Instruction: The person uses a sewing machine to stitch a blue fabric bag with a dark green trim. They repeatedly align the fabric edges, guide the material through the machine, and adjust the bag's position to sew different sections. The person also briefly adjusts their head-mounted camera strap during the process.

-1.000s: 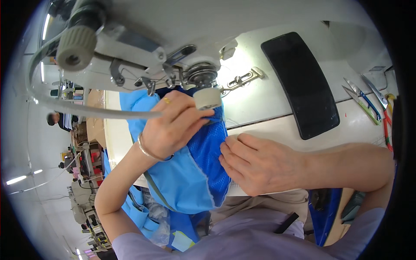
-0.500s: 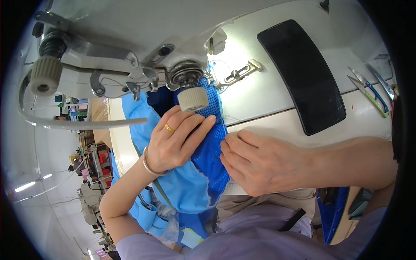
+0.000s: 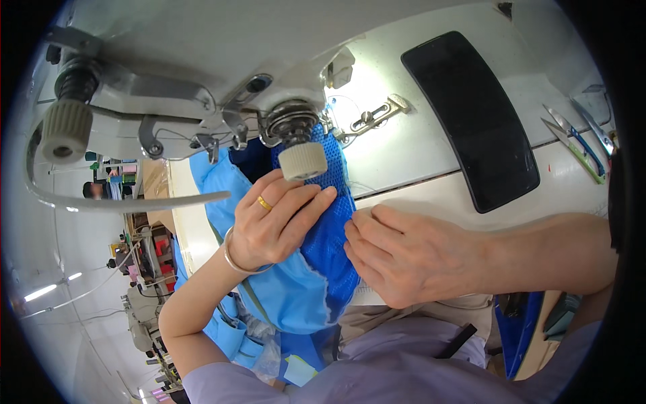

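Observation:
A garment piece of blue mesh (image 3: 334,266) joined to light blue cloth (image 3: 289,299) lies under the head of a sewing machine (image 3: 202,47). With bent fingers, my left hand (image 3: 276,219) holds the mesh down just in front of a ribbed cream tension knob (image 3: 303,161). A gold ring and a bangle are on that hand and wrist. My right hand (image 3: 410,256) pinches the mesh's right edge, its fingertips curled inward. The needle area is mostly hidden behind the knob and thread guides.
On the machine table, a black phone (image 3: 471,121) lies right of a metal seam guide (image 3: 377,114). Thread snips and scissors (image 3: 575,145) rest at the far right. More light blue cloth (image 3: 229,333) hangs at the lower left, beside clear plastic.
Both hands keep their hold on the cloth in almost the same places. The whole view has shifted slightly.

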`<action>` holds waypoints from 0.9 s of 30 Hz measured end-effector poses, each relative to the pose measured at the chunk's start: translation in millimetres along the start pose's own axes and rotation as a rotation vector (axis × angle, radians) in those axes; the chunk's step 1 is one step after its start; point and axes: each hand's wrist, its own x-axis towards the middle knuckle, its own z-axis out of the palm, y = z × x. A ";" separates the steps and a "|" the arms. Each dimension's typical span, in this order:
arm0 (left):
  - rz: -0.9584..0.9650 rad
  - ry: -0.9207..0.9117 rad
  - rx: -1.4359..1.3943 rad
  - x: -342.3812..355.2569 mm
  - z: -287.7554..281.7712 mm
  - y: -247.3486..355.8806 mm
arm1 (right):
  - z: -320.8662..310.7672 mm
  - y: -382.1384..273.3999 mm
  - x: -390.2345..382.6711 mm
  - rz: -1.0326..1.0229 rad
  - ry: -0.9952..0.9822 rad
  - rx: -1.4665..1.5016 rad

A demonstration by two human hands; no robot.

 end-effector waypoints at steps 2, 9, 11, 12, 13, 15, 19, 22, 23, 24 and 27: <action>0.004 -0.003 -0.032 0.9 0.2 -2.1 | 0.3 0.2 -0.2 -0.001 0.008 0.002; 0.021 0.007 -0.068 -0.6 2.5 -7.0 | 0.2 -0.2 -1.8 -0.010 -0.017 0.000; 0.030 0.010 -0.029 -3.0 2.5 -5.4 | -0.4 -0.5 -1.6 -0.013 -0.029 -0.015; 0.030 0.016 -0.023 -3.1 2.3 -5.2 | -0.8 -0.5 -1.0 -0.016 -0.034 -0.022; 0.030 0.021 -0.017 -3.1 2.7 -4.7 | -1.3 -0.5 -0.3 -0.017 -0.037 -0.027; 0.026 0.032 -0.009 -2.4 3.5 -4.4 | -1.4 0.0 0.2 -0.020 -0.045 -0.040; 0.012 0.065 -0.009 -2.0 5.0 -1.2 | 0.2 -1.5 0.0 -0.022 -0.016 -0.040; 0.030 0.132 -0.026 -5.1 12.0 -6.6 | 1.5 -1.1 -0.1 -0.028 -0.007 -0.021; 0.042 0.155 -0.034 -6.3 14.2 -7.9 | 1.8 -1.1 0.0 -0.031 -0.009 -0.015; 0.025 0.119 -0.034 -4.7 12.8 -6.4 | 2.0 -1.1 0.0 -0.033 -0.010 -0.008; -0.008 0.034 -0.031 1.1 6.1 -1.5 | 2.1 -1.4 0.3 -0.029 -0.011 -0.014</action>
